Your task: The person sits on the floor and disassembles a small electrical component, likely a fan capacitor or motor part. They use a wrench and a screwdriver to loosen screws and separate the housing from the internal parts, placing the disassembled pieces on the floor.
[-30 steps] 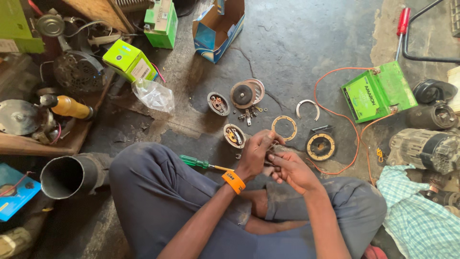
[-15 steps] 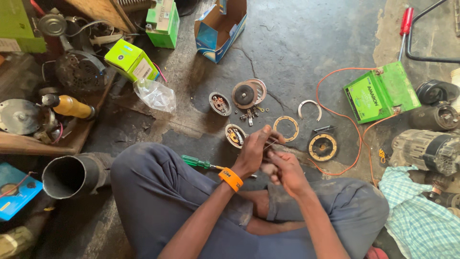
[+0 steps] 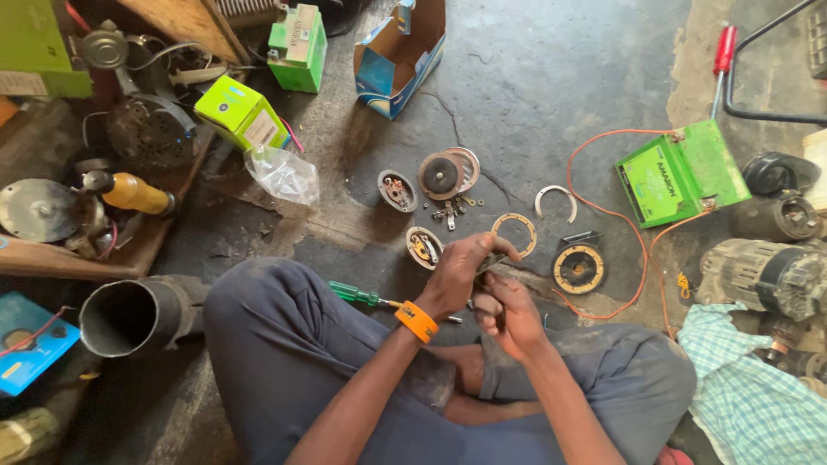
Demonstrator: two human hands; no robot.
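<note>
Gritty concrete floor [image 3: 551, 77] — both hands [image 3: 487, 288] pinch small dark metal part [image 3: 491, 263].

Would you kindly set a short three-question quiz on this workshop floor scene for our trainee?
1. True or false: the green-handled screwdriver is held in the right hand.
2. Which wrist wears the orange band: (a) left, (b) right?
3. What colour is the wire looping from the green battery?

Key: 1. False; it lies on the floor beside the left hand. 2. (a). 3. Orange.
</note>
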